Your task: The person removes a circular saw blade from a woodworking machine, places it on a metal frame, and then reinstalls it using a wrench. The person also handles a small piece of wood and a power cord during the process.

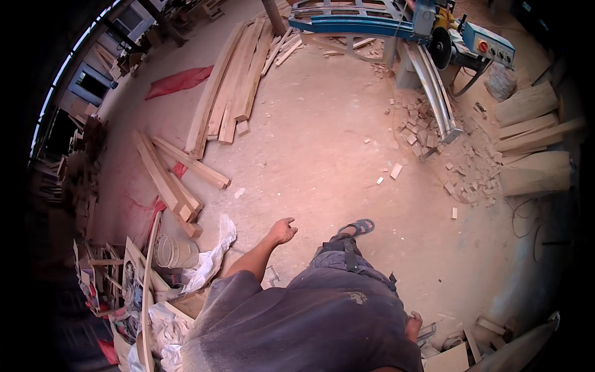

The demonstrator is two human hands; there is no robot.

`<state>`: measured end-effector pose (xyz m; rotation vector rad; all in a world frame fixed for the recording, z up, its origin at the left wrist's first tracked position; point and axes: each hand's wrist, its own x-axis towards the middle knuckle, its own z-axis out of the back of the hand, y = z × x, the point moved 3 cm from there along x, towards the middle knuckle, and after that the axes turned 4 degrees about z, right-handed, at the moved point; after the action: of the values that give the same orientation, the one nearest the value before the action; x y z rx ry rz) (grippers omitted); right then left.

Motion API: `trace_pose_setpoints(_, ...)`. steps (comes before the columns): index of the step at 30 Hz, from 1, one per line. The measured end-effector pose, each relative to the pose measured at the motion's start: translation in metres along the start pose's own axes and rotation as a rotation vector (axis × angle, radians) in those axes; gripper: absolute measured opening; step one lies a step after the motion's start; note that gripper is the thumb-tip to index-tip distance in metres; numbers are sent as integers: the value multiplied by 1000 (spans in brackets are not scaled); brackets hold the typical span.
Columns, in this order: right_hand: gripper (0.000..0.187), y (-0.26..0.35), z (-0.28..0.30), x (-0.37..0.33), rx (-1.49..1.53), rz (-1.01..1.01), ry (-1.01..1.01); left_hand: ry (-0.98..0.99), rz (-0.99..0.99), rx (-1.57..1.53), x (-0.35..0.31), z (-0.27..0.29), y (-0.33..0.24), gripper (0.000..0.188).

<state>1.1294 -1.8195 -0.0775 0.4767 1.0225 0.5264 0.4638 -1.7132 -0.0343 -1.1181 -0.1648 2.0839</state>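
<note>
My left hand (283,231) hangs over the dusty floor, left of my forward foot in its sandal (361,227). It holds nothing, and its fingers are loosely bent and apart. My right hand (413,325) hangs low at my right side, partly covered by my dark shirt (297,316). Most of its fingers are hidden, so its grip does not show. Beside it on the floor are a small metal frame (426,333) and some wood pieces (447,359).
Long timber beams (226,93) lie ahead left, with shorter beams (167,180) nearer. A blue-railed saw machine (365,26) stands ahead, its metal rail (434,93) above scattered offcuts (418,127). Thick wood pieces (534,173) are stacked right. A bucket (176,252) and white sacking (214,254) sit left.
</note>
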Motion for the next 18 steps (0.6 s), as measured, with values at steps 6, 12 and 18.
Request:
trace_pose_setpoints(6,46,-23,-22,-12,3,-12,62,15,90,71,-18,-13,101,62)
trace_pose_setpoints(12,46,-31,-21,-49,-95,27,-2,136,89,185,-23,-24,109,63)
trace_pose_setpoints(18,43,-42,-42,-86,-69,-25,-56,134,-180,166,49,-14,13,65)
